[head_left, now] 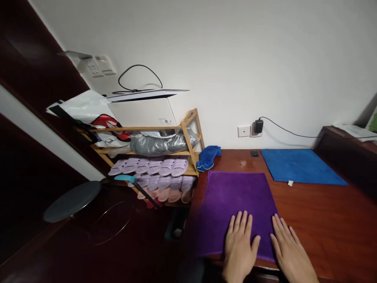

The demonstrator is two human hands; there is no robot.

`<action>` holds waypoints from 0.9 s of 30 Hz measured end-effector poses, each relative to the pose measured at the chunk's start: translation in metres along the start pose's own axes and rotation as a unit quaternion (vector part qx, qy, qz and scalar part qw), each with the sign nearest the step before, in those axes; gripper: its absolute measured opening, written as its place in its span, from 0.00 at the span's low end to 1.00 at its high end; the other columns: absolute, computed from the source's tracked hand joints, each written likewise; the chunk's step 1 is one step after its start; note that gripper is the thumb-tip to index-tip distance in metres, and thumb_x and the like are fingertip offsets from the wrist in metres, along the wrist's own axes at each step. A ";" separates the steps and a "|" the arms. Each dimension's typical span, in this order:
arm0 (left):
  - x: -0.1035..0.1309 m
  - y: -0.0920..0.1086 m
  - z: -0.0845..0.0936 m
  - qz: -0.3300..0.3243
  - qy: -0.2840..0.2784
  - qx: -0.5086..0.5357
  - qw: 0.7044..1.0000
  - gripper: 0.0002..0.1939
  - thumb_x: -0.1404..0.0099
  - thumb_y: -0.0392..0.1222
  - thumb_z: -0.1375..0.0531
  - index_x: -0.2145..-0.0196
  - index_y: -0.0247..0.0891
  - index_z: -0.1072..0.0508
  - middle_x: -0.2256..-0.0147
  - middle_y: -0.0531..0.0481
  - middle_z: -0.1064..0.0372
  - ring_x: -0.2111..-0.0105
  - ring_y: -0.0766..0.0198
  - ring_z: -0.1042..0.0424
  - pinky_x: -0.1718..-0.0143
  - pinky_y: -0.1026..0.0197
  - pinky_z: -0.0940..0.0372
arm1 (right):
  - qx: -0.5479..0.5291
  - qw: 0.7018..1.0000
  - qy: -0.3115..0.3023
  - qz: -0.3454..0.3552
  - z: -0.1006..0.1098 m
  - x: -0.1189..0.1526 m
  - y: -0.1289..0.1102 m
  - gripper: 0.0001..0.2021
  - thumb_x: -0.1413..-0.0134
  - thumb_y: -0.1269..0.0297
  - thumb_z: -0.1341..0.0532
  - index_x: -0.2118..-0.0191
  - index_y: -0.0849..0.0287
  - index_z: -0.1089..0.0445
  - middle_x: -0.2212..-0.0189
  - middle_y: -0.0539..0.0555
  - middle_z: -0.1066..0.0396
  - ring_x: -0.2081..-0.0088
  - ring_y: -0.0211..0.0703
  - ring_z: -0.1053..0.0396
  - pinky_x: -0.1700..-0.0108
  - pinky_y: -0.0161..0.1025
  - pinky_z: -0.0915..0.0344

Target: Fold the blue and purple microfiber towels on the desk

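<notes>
A purple cloth (235, 192) lies spread flat on the reddish-brown wooden desk (312, 220), reaching close to its left and front edges. My left hand (240, 247) rests palm down on the cloth's front part, fingers stretched out and thumb apart. At the cloth's right edge, my right hand (290, 249) lies flat with its fingers extended, partly over the cloth and partly over bare wood. Neither hand holds anything. Farther back on the right, a blue cloth (300, 167) is laid out flat, with a small white tag at its near edge.
A crumpled blue cloth (208, 158) sits at the desk's back left corner. To the left stands a wooden rack (190, 133) with several slippers (159, 167) and a white box (144, 113). A black charger (258, 126) is plugged into the wall. A round stool (72, 200) stands at left.
</notes>
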State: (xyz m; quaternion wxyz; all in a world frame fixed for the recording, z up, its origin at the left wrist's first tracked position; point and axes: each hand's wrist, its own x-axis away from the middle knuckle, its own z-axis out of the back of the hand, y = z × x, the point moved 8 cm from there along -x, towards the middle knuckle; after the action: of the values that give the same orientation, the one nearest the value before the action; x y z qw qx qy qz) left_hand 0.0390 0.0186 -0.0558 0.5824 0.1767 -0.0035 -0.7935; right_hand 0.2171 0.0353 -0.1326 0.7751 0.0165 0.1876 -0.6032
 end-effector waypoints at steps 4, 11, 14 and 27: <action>0.035 -0.063 0.014 0.062 0.023 -0.058 0.996 0.32 0.22 0.56 0.50 0.26 0.43 0.46 0.28 0.47 0.47 0.29 0.49 0.43 0.31 0.40 0.40 | -0.006 1.000 0.001 -0.007 0.000 -0.001 0.000 0.35 0.28 0.48 0.59 0.26 0.65 0.45 0.28 0.59 0.45 0.27 0.55 0.48 0.28 0.57 0.46; 0.086 -0.125 0.024 0.115 0.081 -0.137 0.981 0.32 0.22 0.47 0.50 0.25 0.42 0.52 0.29 0.43 0.44 0.30 0.49 0.41 0.34 0.41 0.36 | -0.013 1.000 0.011 -0.005 -0.003 -0.001 0.000 0.35 0.28 0.49 0.60 0.27 0.66 0.44 0.28 0.60 0.44 0.27 0.54 0.47 0.29 0.58 0.45; 0.086 -0.122 0.022 0.107 0.096 -0.145 0.979 0.33 0.22 0.46 0.50 0.24 0.41 0.54 0.29 0.42 0.44 0.31 0.49 0.41 0.34 0.42 0.35 | -0.021 1.000 0.007 -0.016 -0.003 0.000 0.003 0.36 0.28 0.49 0.61 0.27 0.68 0.44 0.29 0.61 0.43 0.28 0.54 0.46 0.29 0.57 0.44; 0.077 -0.125 0.015 0.083 0.087 -0.157 0.980 0.35 0.21 0.49 0.52 0.23 0.40 0.60 0.30 0.39 0.42 0.32 0.46 0.38 0.38 0.39 0.33 | -0.010 1.000 0.005 -0.029 -0.001 -0.046 -0.001 0.35 0.28 0.50 0.61 0.28 0.69 0.41 0.29 0.61 0.42 0.28 0.56 0.46 0.28 0.57 0.47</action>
State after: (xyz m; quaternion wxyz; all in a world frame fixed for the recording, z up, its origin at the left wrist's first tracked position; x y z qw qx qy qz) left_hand -0.1009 -0.0150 -0.0897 0.6648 0.1504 0.1570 -0.7146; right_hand 0.2069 0.0781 -0.1188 0.7565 0.0064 0.1982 -0.6232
